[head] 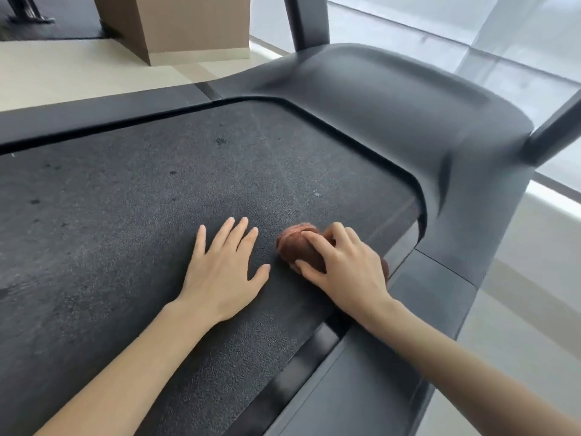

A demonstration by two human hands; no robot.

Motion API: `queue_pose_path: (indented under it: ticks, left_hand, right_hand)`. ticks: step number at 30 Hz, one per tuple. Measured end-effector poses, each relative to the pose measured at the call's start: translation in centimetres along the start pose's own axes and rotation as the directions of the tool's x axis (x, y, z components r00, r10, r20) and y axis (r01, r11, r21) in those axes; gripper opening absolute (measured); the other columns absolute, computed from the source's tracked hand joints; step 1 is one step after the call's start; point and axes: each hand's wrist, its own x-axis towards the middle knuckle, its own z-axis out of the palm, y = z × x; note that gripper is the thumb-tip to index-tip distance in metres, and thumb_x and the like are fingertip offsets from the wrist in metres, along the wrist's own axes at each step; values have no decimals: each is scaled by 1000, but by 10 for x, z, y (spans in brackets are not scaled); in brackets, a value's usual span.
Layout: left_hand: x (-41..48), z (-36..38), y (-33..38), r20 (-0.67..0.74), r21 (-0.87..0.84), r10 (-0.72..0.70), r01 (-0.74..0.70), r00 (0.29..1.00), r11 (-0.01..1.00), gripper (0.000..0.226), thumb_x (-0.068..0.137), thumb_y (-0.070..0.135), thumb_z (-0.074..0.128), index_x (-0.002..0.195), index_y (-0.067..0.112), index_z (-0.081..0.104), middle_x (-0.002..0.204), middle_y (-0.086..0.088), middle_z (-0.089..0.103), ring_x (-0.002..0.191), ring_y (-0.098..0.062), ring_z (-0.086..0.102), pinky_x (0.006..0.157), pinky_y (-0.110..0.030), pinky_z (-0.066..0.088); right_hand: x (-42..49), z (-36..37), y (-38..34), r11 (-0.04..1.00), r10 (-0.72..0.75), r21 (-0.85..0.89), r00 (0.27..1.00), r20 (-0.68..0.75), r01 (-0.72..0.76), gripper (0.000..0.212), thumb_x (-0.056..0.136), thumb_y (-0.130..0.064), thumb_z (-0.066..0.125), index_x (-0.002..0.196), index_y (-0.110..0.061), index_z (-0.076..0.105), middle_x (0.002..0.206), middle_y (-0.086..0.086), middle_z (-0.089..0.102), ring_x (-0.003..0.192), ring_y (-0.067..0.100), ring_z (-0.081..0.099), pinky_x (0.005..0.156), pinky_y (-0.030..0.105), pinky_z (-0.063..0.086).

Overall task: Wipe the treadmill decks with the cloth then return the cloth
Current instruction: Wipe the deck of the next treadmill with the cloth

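Observation:
A dark textured treadmill deck [141, 221] fills the view, with a few dark spots and a pale speck on it. Near its right edge lies a bunched brown cloth [297, 247]. My right hand [342, 265] grips the cloth from above, fingers curled over it and thumb against its near side. Just left of the cloth, my left hand [224, 267] rests flat on the belt with fingers straight and spread, holding nothing. Part of the cloth is hidden under my right hand.
The grey motor cover [408, 99] curves round the deck's far end, with two uprights [309, 20] rising from it. A grey side rail [393, 357] runs along the right. A brown box-like column [188, 23] stands on the pale floor beyond; windows are at right.

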Motion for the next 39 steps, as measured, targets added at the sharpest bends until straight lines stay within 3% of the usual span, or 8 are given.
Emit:
queue_pose_path:
  ticks: [4, 11, 15, 19, 27, 30, 35, 39]
  left_hand:
    - [7, 1, -7, -7, -32, 70, -70, 998, 997, 66, 89, 60, 16, 148, 30, 19, 157, 12, 12, 144, -6, 2, 118, -42, 0]
    - [5, -1, -9, 4, -89, 72, -71, 997, 993, 74, 80, 60, 4, 146, 34, 23, 155, 16, 15, 143, -3, 4, 117, -40, -2]
    - [6, -1, -8, 1, -85, 60, -60, 998, 995, 74, 79, 59, 3, 147, 34, 21, 155, 17, 12, 143, -2, 1, 118, -39, -3]
    - [4, -3, -8, 15, -90, 75, -74, 997, 993, 71, 82, 57, 8, 146, 31, 26, 154, 15, 16, 143, -4, 4, 118, -41, 2]
    - [5, -1, -10, 8, -110, 54, -53, 999, 993, 68, 83, 58, 10, 146, 34, 24, 154, 17, 14, 142, -1, 1, 118, -40, -1]
    - [5, -1, -9, 3, -93, 57, -56, 998, 994, 67, 85, 57, 13, 146, 34, 26, 154, 16, 16, 143, -2, 4, 118, -41, 3]
    - [5, -3, -7, 15, -48, 74, -74, 997, 996, 62, 87, 51, 23, 142, 27, 39, 150, 9, 32, 141, -10, 22, 114, -48, 21]
    - [4, 0, -10, 10, -47, 91, -91, 996, 995, 61, 88, 51, 24, 142, 26, 37, 151, 9, 30, 141, -10, 21, 114, -48, 20]
  right_hand:
    - [25, 6, 49, 992, 127, 9, 991, 51, -128, 46, 77, -63, 55, 109, -31, 62, 94, 3, 51, 92, 26, 54, 64, 33, 46]
    - [97, 25, 111, 881, 473, -22, 880, 33, -473, 47, 84, -53, 55, 119, -22, 60, 105, 13, 49, 103, 34, 51, 78, 39, 45]
    - [109, 44, 35, 981, 191, 12, 981, 19, -191, 46, 83, -53, 57, 113, -19, 61, 106, 11, 51, 101, 31, 52, 75, 35, 46]
    - [104, 48, 15, 998, -22, 53, 1000, 3, 21, 47, 80, -60, 56, 112, -26, 60, 99, 6, 50, 96, 27, 52, 68, 33, 43]
    - [151, 49, 115, 930, 359, -99, 933, 28, -355, 48, 88, -52, 52, 123, -20, 58, 112, 14, 50, 108, 34, 48, 83, 40, 42]
    - [139, 49, 75, 966, 212, -150, 977, -22, -213, 45, 88, -48, 54, 115, -14, 61, 112, 16, 50, 104, 34, 46, 83, 41, 39]
    - [99, 50, 30, 993, -120, -30, 987, -108, 118, 39, 74, -51, 69, 93, -17, 67, 82, 10, 52, 77, 30, 55, 59, 32, 43]
    - [128, 52, 79, 998, 56, -41, 998, 13, -55, 46, 80, -60, 58, 108, -24, 63, 96, 9, 52, 96, 30, 54, 71, 35, 46]
